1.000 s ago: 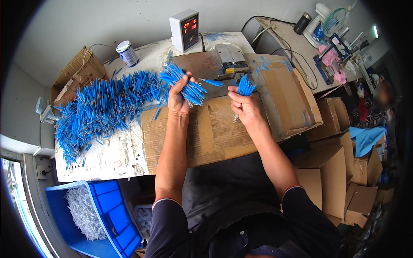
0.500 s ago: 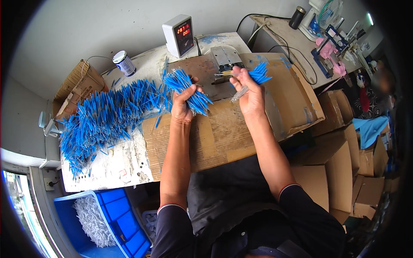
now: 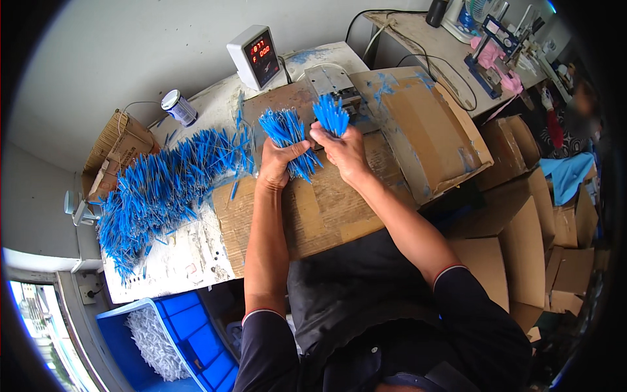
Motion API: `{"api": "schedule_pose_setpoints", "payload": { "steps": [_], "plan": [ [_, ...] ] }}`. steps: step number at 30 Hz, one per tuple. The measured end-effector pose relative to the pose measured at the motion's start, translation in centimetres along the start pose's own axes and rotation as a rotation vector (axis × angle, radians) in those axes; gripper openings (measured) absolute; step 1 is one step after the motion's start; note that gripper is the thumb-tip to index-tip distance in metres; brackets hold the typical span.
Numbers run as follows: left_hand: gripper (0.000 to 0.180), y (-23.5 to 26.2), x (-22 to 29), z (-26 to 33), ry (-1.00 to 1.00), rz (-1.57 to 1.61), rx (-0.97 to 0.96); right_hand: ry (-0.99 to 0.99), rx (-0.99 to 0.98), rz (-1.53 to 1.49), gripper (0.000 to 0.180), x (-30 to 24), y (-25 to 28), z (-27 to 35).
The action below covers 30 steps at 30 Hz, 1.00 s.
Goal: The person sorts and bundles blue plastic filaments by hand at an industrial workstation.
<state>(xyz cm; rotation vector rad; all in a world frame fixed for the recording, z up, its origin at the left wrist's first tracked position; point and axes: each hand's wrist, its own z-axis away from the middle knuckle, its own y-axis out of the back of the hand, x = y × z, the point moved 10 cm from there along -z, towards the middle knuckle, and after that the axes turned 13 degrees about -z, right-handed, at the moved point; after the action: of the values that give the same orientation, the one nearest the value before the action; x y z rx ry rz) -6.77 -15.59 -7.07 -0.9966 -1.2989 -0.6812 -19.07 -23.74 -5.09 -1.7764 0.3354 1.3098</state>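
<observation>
My left hand (image 3: 275, 163) is closed around a thick bundle of thin wire pieces with blue sleeves (image 3: 285, 130), the blue ends pointing up and down out of the fist. Close beside it, my right hand (image 3: 345, 151) grips a smaller bundle of blue-tipped pieces (image 3: 332, 115), tips up. Both hands are over the cardboard-covered part of the bench (image 3: 307, 219). Just behind the right hand sits a metal block fixture (image 3: 330, 80), partly hidden by that bundle. To the left lies a long heap of the same blue-sleeved wire pieces (image 3: 163, 179).
A white box with a red digital display (image 3: 256, 57) stands at the back, with a small can (image 3: 179, 108) to its left. A cardboard box (image 3: 121, 153) is at the far left. Below the bench is a blue crate (image 3: 196, 340) of whitish pieces. Open cartons (image 3: 516, 242) stand at right.
My right hand has moved left, from the metal fixture to beside my left hand, and its bundle now points upward. The digits on the display differ. The whole view has shifted slightly.
</observation>
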Motion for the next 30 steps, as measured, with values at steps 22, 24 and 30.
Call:
{"api": "schedule_pose_setpoints", "payload": {
  "steps": [22, 24, 30],
  "plan": [
    [0.066, -1.6, 0.6, 0.5, -0.013, 0.09, -0.12, 0.158, 0.079, -0.099, 0.013, -4.2, 1.0, -1.6],
    [0.065, -1.8, 0.3, 0.7, 0.019, 0.066, -0.141, 0.135, 0.01, 0.032, 0.01, -3.6, -1.1, -1.2],
    [0.044, -2.2, 0.8, 0.7, -0.026, 0.063, -0.192, -0.052, -0.145, 0.009, 0.01, -2.1, -2.6, -1.3]
  ]
}}
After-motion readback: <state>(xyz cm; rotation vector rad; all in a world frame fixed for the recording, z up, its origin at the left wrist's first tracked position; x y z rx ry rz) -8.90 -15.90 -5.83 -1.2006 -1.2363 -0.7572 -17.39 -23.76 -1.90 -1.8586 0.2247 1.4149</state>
